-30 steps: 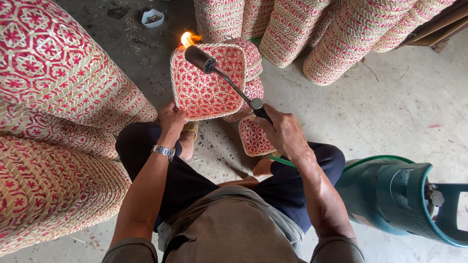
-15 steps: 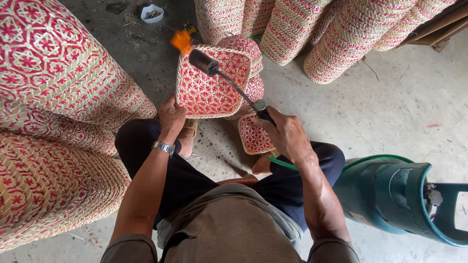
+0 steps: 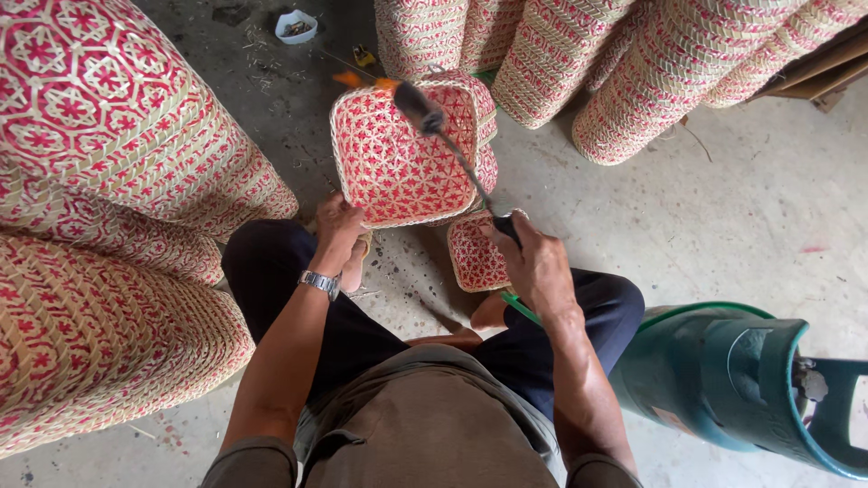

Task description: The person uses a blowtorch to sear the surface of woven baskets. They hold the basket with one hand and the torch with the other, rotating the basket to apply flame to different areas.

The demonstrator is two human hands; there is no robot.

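Fingers of left hand (image 3: pixel 339 226) clamp lower rim of square woven basket (image 3: pixel 398 154), held tilted above concrete floor (image 3: pixel 687 217); right hand (image 3: pixel 533 262) wraps torch handle. Torch nozzle (image 3: pixel 418 107) now past top-left corner, flame (image 3: pixel 357 79) smaller than half second ago, pointing off rim: singeing moves along edge. Red-and-straw weave intact, no scorch visible. Small lid (image 3: pixel 475 253) below, green gas cylinder (image 3: pixel 741 380) right, stacked baskets (image 3: pixel 99 181) left.

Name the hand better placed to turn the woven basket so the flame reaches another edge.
Left. The left hand already grips the woven basket at its lower rim; the right hand is occupied holding the gas torch.
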